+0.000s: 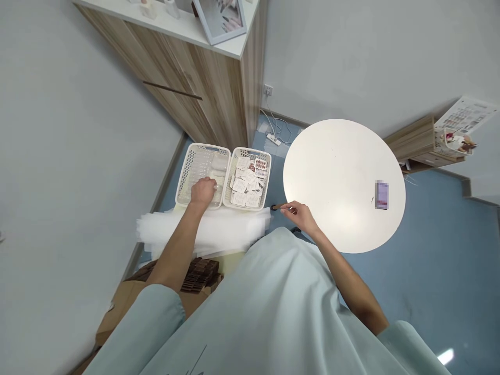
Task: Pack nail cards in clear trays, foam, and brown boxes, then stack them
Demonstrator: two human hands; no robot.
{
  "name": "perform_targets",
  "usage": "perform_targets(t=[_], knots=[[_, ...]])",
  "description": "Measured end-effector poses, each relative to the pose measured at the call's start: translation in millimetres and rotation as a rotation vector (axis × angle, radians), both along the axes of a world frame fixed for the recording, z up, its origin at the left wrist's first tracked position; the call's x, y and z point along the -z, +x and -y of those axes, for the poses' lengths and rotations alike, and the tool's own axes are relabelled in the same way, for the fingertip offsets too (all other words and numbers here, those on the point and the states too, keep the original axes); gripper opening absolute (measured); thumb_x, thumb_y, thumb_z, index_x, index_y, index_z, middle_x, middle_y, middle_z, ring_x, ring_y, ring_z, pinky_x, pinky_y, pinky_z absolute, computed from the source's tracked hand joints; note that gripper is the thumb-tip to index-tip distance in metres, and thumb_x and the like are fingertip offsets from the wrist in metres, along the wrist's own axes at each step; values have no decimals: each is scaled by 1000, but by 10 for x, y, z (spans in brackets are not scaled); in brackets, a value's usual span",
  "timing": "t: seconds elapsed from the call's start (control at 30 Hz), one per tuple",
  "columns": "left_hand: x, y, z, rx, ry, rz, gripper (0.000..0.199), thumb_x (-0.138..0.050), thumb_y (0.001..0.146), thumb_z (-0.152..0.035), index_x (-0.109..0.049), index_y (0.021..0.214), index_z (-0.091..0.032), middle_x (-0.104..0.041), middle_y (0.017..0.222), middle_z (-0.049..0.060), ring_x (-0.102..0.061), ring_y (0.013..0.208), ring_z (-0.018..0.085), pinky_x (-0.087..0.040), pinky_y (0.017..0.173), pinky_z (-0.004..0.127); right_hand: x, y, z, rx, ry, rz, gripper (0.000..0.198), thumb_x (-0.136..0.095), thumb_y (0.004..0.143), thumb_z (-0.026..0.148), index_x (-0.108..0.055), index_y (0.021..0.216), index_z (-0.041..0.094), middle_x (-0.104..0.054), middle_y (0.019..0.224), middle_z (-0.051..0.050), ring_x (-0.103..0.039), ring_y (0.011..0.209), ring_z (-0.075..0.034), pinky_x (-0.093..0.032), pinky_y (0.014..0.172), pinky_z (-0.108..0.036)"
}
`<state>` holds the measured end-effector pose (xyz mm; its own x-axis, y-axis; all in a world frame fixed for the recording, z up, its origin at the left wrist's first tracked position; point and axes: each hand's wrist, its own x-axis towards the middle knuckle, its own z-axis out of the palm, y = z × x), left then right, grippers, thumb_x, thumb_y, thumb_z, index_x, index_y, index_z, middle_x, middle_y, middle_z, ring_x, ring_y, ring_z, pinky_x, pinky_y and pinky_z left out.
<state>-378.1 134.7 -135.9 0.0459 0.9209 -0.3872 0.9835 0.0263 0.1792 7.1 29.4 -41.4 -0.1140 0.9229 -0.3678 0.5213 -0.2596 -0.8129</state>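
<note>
My left hand reaches into the left white basket, which holds several clear plastic cases. Its fingers are closed at a clear plastic piece, apparently one of these cases, mostly hidden by the hand. At the left edge of the round white table, my right hand is closed in a pinch. A small brown stick-like thing with a dark end sticks out leftward from its fingertips. Between the hands stands the right white basket, full of small white cards and a pack of reddish-brown nails.
White foam sheets lie in front of the baskets, with dark brown folded cardboard nearer me. A wood-grain cabinet rises behind. A power strip and cables lie on the floor. A blurred phone-like item rests on the table.
</note>
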Motion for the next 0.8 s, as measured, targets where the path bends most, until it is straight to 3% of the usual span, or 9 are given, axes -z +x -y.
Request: perform_targets(t=[0.13, 0.27, 0.37, 0.5, 0.7, 0.8], knots=[[-380, 116, 153, -130, 266, 129, 31, -56, 99, -27, -76, 121, -19, -70, 123, 18, -57, 124, 37, -49, 100, 47, -53, 59, -26, -29, 10, -51, 30, -68, 90, 49, -81, 100, 24, -79, 105, -6, -67, 82, -19, -55, 80, -36], [-754, 588, 307, -233, 396, 441, 31, -66, 96, -39, -79, 117, -20, -76, 119, 11, -63, 106, 30, -49, 104, 45, -131, 209, -30, -17, 23, -119, 30, -70, 90, 50, -80, 100, 24, -79, 103, -5, -66, 80, -19, -55, 79, -36], [-931, 1148, 405, -326, 285, 762, 42, -77, 86, -51, -80, 113, -19, -79, 112, 9, -67, 93, 24, -55, 93, 39, -198, 417, -14, 19, 31, -207, 32, -73, 89, 53, -79, 101, 24, -79, 102, -6, -67, 78, -19, -57, 78, -36], [-1042, 1991, 536, -390, 79, 1062, 62, -88, 70, -66, -82, 108, -17, -81, 106, 11, -71, 98, 26, -58, 89, 37, -254, 809, 36, 114, 16, -319, 40, -78, 86, 58, -79, 105, 23, -78, 100, -6, -68, 76, -18, -60, 76, -36], [-1091, 3112, 693, -293, -178, 1166, 64, -90, 67, -69, -83, 107, -19, -81, 111, 13, -74, 102, 30, -61, 91, 41, -178, 1556, 239, 254, 3, -378, 44, -82, 82, 60, -78, 104, 22, -77, 92, -4, -71, 75, -19, -60, 76, -36], [-1082, 3544, 717, -147, -279, 1097, 59, -86, 73, -69, -84, 106, -20, -82, 111, 12, -74, 99, 29, -61, 86, 39, -116, 1957, 417, 264, 25, -290, 46, -78, 87, 58, -75, 118, 23, -77, 105, -6, -71, 81, -20, -60, 76, -36]])
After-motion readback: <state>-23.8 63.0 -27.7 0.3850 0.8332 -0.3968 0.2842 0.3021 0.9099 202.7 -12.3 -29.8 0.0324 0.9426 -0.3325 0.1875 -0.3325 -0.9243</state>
